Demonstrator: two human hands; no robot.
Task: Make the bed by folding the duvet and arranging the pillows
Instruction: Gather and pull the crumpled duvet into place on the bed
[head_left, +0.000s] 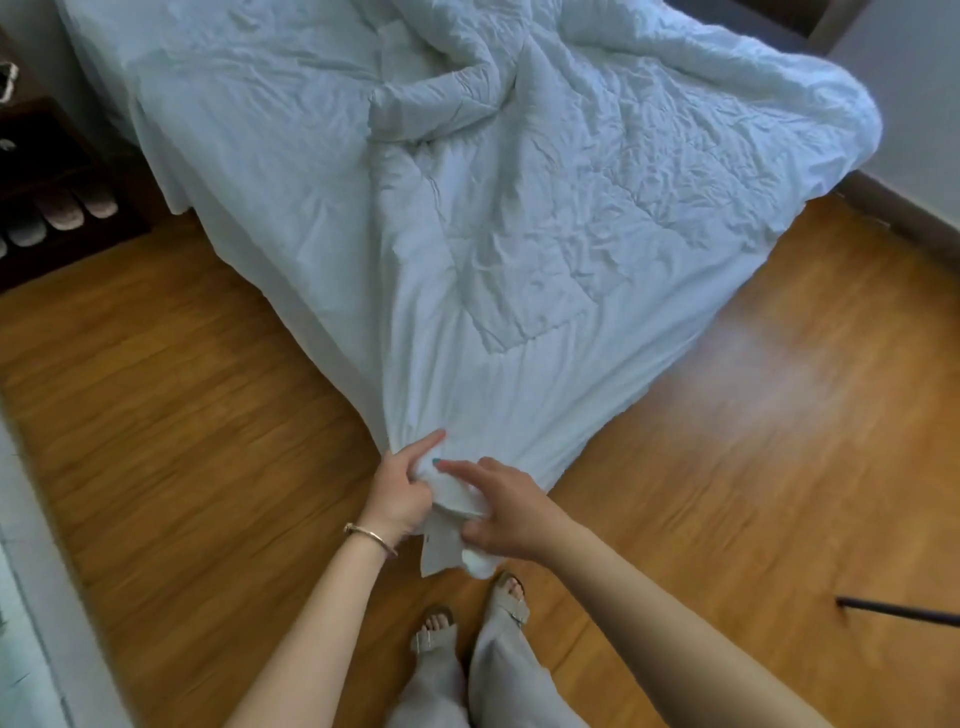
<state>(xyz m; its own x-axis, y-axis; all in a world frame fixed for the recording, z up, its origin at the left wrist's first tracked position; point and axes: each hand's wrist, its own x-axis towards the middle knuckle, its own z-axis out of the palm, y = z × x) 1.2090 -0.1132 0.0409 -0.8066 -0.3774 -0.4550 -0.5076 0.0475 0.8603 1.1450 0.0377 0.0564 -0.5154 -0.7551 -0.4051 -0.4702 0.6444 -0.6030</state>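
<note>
Clearly early stage: the duvet (519, 208) lies crumpled and unfolded across the bed (249, 156), filling the upper centre of the frame, one corner drawn to lower centre. The left hand (402, 491) pinches that corner; the right hand (501, 512) grips bunched fabric beside it. Folding remains (no pillows visible). Wooden floor (182, 415) surrounds.

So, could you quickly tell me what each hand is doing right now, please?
Left hand: grips the bunched corner of the white duvet.
Right hand: pinches the same corner lower down, index finger extended.
</note>
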